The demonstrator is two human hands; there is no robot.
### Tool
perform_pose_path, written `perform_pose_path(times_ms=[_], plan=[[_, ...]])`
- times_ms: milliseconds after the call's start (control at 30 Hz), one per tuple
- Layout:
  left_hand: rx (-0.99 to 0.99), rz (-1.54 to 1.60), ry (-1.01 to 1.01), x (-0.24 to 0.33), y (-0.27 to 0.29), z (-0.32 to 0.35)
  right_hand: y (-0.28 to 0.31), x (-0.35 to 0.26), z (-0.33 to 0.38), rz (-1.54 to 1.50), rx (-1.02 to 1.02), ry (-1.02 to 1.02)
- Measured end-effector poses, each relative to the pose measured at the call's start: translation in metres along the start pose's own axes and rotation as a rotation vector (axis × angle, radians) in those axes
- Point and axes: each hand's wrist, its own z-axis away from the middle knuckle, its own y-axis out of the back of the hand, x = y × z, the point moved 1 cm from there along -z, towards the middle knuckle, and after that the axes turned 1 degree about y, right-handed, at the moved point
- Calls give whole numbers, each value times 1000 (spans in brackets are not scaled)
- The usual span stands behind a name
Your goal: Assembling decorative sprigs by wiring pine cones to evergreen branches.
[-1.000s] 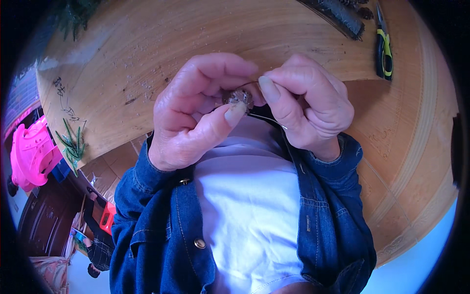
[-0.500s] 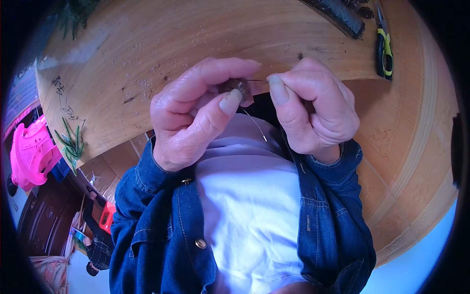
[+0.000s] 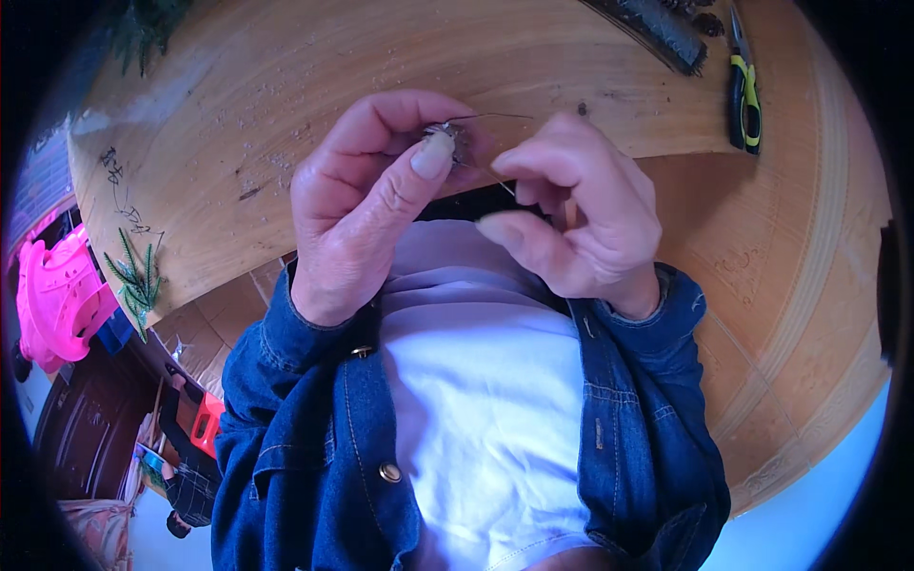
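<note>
Left hand (image 3: 367, 205) pinches a small brown cone-like piece (image 3: 446, 138) between thumb and fingers, above the bench (image 3: 286, 114) edge. Right hand (image 3: 581, 224) just beside it, fingers curled narrow on a thin wire (image 3: 495, 176) running from the piece. Farther out on bench: yellow-handled pliers (image 3: 745, 90), dark strip (image 3: 657, 33). No containers visible.

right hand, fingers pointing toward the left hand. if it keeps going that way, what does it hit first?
Probably the thin wire, then the small brown piece pinched in the left hand. The right hand sits close beside it; depth is unclear.
</note>
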Motion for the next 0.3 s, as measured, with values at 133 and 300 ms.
perform_pose_path(times_ms=[133, 300], plan=[[-52, -17, -53, -1, 1, 0, -6, 6, -3, 15, 52, 92], [-72, -21, -95, -1, 2, 2, -6, 4, -8, 26, 48, 60]])
